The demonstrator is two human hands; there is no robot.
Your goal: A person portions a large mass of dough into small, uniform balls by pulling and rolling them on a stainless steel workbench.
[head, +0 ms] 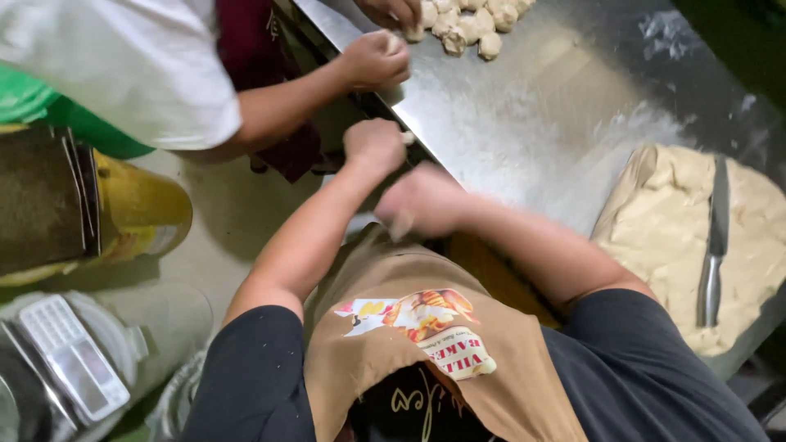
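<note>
Head view: floury steel table (pixel 524 115), lumpy dough (pixel 679 237)

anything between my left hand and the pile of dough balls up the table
Yes: another person's hand sits at the table edge, directly between the left hand, closed on a small dough piece, and the dough balls.

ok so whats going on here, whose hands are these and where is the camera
The single camera sits on a person's head, looking down over their own brown apron. The two arms reaching up from the bottom are theirs. The left hand is closed on a small piece of dough; the right hand is blurred, so its grip is unclear. The hands at the top belong to a co-worker, beside a heap of dough balls. On the floured steel table lies a big dough mass with a knife on it.
</note>
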